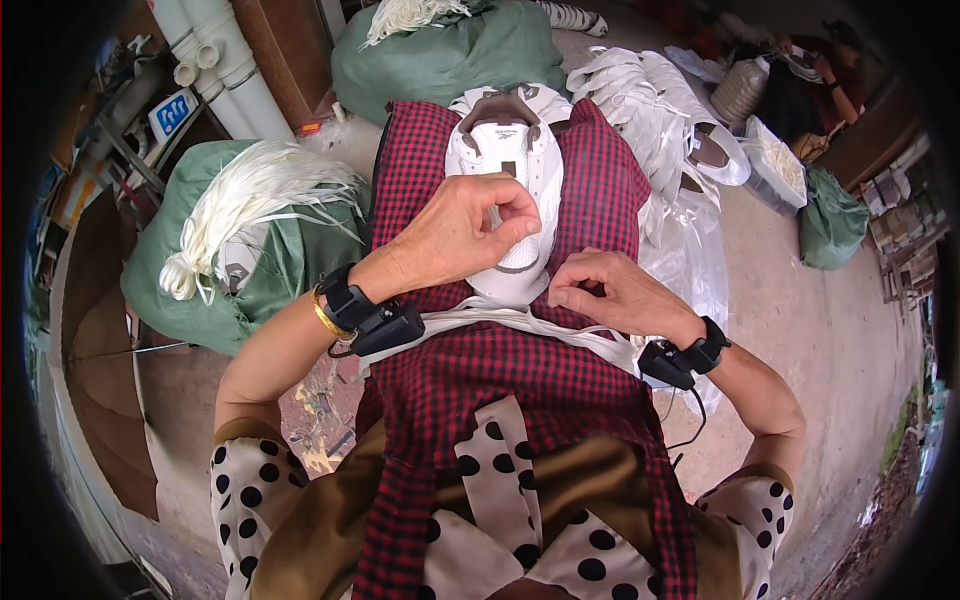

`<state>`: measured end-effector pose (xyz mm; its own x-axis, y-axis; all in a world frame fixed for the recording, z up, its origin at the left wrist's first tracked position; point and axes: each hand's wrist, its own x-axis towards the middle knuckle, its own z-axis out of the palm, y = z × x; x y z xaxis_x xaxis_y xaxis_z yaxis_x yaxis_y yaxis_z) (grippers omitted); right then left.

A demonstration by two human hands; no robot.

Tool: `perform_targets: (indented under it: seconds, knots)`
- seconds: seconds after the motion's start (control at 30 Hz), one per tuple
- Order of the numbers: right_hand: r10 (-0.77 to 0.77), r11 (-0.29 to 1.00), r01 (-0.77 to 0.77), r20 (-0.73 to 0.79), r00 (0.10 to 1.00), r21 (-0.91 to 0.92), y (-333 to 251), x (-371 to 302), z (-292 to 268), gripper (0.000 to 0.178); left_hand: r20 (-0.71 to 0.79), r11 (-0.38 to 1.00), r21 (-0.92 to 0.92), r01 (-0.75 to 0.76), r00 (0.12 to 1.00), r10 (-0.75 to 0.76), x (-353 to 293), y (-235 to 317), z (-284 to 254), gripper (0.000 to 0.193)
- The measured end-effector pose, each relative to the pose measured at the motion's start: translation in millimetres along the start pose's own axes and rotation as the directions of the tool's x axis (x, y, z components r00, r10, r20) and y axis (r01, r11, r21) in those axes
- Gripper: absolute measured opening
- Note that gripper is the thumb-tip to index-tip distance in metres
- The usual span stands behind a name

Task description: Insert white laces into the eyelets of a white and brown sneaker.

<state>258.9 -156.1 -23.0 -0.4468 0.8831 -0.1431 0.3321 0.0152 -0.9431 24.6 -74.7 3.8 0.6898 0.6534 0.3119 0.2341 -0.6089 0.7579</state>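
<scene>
A white sneaker (pixel 500 140) with brown trim lies on my lap, its toe pointing at me, over a red-and-black checked apron (pixel 500 365). Over its lacing area hovers my left hand (pixel 470 222), thumb and forefinger pinched, partly covering the eyelets. Beside the toe, on the right, my right hand (pixel 628 292) is closed too, its fingers curled against the thumb. Whatever either pinch holds, if anything, is too small or hidden to make out. A bundle of white shoelaces (pixel 480 316) runs across my lap just below the toe.
On the left a green sack (pixel 170 270) carries a bunch of white laces (pixel 260 195). Another green sack (pixel 450 65) sits ahead. White sneakers (pixel 660 110) and clear plastic (pixel 690 260) are piled on the right. White pipes (pixel 225 65) stand far left; another person (pixel 840 85) sits far right.
</scene>
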Motion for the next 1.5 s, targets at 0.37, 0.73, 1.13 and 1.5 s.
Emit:
perform_targets:
  seconds: [0.37,0.73,1.13,1.5]
  knots:
    - [-0.255,0.671,0.168,-0.011,0.967,-0.723,8,0,29,0.020,-0.011,1.000,-0.028,-0.007,1.000,0.007,-9,-11,9,0.011]
    - [-0.057,0.922,0.122,-0.183,0.981,0.369,-59,-17,-2,0.018,0.193,0.909,-0.416,0.032,0.980,0.053,-14,4,17,0.046]
    - [-0.007,0.960,0.245,-0.860,0.510,0.137,54,-53,-190,0.018,-0.286,0.632,-0.725,-0.274,0.954,0.084,-42,66,-116,0.037]
    - [0.013,0.632,-0.774,-0.999,-0.039,0.039,266,-38,-242,0.032,-0.369,0.494,-0.765,-0.414,0.910,0.191,-43,90,-117,0.036]
